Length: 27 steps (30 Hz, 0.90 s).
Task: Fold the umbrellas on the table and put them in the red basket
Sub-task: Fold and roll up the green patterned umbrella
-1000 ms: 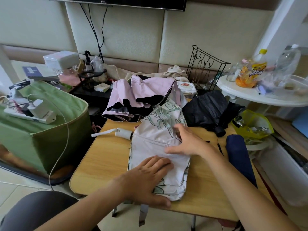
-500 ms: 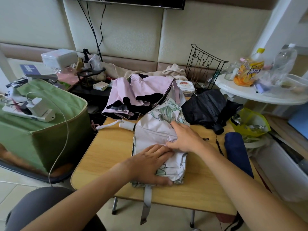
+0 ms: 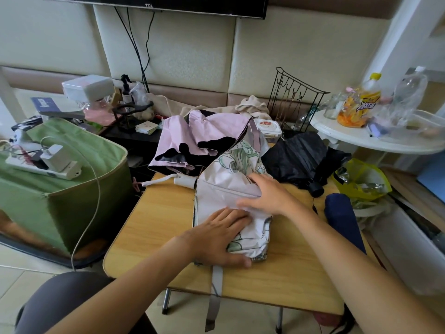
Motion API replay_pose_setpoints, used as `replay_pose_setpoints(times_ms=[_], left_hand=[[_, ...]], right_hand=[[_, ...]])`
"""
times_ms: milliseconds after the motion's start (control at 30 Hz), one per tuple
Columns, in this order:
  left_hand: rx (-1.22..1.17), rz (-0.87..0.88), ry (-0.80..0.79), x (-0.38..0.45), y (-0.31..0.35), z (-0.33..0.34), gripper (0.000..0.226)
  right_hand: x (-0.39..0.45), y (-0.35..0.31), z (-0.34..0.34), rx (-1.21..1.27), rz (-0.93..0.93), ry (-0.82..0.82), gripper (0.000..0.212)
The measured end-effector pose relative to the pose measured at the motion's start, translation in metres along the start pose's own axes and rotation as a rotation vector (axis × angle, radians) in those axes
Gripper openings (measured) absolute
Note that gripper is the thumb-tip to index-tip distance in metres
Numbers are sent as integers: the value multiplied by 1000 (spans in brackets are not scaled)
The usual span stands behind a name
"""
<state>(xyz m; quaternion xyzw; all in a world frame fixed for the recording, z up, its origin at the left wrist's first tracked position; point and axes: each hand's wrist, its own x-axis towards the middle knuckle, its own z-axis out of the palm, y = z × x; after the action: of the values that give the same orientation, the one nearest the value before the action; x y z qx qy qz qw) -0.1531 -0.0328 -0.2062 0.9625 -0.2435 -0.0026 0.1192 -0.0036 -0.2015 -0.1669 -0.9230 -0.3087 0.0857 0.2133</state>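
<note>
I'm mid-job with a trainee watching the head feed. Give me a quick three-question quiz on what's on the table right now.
1. True or false: the left hand lies flat on the floral umbrella.
2. Which umbrella lies nearest the table's right edge? A) pink umbrella B) black umbrella C) navy umbrella
3. Fill in: the floral umbrella's grey ____ hangs over the table's near edge.

Key:
1. True; the right hand also presses its canopy, fingers straight.
2. C, already rolled up.
3. Strap.
</note>
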Motion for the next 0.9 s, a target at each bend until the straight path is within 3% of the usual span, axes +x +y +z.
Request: replay_pose_setpoints(times_ms=[67,133,233,333,400,467,600,800,867,900], left_hand=[[-98,4,-25,-3,-1,-2,91],[-295,-32,-44,-4,-2,-9,80],[-578,-100,115,-4,-4,-21,62],[-895,-197,305,-5,-3,-31,35],[-1207,-295,268,-3,-4,-31,26],[-1427,-424,187,2,-6,-25,31],[-1684,-605,120,12,-13,-21,49],[-1740,-613,106,13,-15,-23,54],[-1724,-610,111,13,-14,-23,53],[-1714,-607,115,14,-14,-22,53]], right_hand=[[1,6,1,217,73,248,52],[5,13,-1,247,230,474,28],[8,19,-3,449,462,367,26],[6,18,-7,758,451,294,31],[5,17,-8,826,403,285,28],[8,19,-7,747,375,312,17],[12,19,-13,502,378,569,14],[10,13,-22,201,117,1020,16],[10,10,-25,211,53,975,4],[12,8,-26,252,98,841,9]])
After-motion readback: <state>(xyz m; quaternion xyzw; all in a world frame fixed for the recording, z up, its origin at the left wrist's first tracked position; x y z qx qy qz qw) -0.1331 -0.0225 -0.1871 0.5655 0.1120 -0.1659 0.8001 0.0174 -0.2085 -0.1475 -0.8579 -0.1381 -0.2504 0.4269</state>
